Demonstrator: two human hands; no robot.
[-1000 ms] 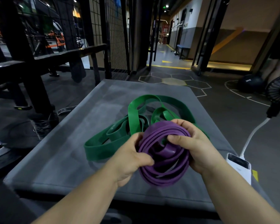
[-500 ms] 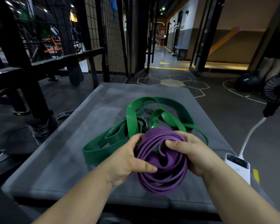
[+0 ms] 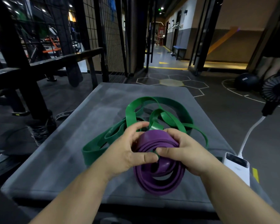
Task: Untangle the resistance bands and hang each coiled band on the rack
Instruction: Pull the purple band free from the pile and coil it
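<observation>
**Both hands on the purple coil, green loose behind it**

I grip the purple band (image 3: 158, 183) with both hands over the near half of the pad (image 3: 63, 159). My left hand (image 3: 128, 152) curls over its left side, thumb across the front. My right hand (image 3: 187, 152) wraps its right side, and the 2 thumbs meet at the coil's middle. I judge this grip stops the turns springing apart. A sliver of green shows between my thumbs, so the 2 bands may be threaded there. The green band (image 3: 131, 115) sprawls in loose loops on the pad's middle, touching the purple one's far side. The pad's left half gives me room to pull. At the pad's right edge sits a power bank (image 3: 236, 165) with its cable, too close to swing that way. I cannot tell which frame beyond the pad is the rack.
</observation>
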